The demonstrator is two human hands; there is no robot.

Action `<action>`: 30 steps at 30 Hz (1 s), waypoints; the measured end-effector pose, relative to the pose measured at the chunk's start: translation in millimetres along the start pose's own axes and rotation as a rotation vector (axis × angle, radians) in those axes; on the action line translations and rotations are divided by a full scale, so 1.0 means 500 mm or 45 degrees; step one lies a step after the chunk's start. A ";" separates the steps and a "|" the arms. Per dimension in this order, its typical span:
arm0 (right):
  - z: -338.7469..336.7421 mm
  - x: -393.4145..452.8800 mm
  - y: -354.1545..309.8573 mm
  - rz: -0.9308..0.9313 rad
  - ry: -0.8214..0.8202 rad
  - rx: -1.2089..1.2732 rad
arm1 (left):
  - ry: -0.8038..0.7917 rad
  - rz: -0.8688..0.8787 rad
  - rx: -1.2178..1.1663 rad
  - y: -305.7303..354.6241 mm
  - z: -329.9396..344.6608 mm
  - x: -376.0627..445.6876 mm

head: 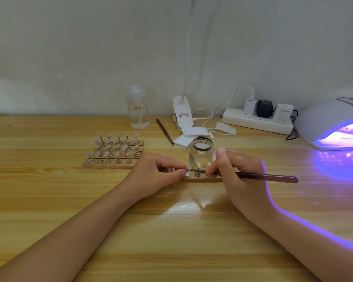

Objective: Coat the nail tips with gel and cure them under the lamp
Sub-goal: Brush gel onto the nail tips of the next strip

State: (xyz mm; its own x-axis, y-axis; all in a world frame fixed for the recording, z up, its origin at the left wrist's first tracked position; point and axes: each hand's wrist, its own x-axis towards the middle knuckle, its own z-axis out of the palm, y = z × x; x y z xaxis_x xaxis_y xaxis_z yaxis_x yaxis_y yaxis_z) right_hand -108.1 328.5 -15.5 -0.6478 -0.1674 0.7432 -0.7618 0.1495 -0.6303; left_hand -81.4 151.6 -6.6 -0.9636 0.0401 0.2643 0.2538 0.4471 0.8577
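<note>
Pinched in left hand [157, 171]: one nail tip [187, 166] on its stand, over wooden strip [200, 178] at table centre. Right hand [238, 176] grips brush [267, 177], bristles touching that tip. Curing lamp [332, 123] glows purple at 2 o'clock; more tips [114, 148] at 10 o'clock.

Clear nail tip [187, 166] on stand, brush-touched.

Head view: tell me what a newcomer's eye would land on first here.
First, the curing lamp at the far right of the table, glowing violet and spilling light over the wood. Next, the two hands at centre: the right hand grips a dark brush whose tip meets a nail tip that the left hand pinches, in front of a glass jar. Left of them stand wooden strips of nail tips on stands.
</note>
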 end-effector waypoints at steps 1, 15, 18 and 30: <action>-0.001 0.000 -0.002 -0.003 0.011 0.009 | -0.001 -0.002 0.000 0.002 0.000 -0.001; 0.011 0.002 0.000 0.013 -0.035 -0.063 | -0.018 0.003 0.020 0.002 0.000 -0.003; 0.009 0.001 0.000 0.028 -0.037 -0.055 | -0.019 -0.016 0.018 0.003 0.000 -0.003; -0.002 -0.001 -0.002 -0.028 0.024 -0.017 | -0.008 -0.007 -0.003 0.003 0.000 -0.003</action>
State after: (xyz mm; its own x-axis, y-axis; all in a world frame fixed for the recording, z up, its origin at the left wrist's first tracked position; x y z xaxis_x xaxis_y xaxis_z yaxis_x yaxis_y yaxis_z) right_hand -106.8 329.3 -15.0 -0.6307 -0.1524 0.7609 -0.7755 0.1590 -0.6110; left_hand -79.3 152.1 -5.6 -0.9656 0.0431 0.2565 0.2484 0.4454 0.8602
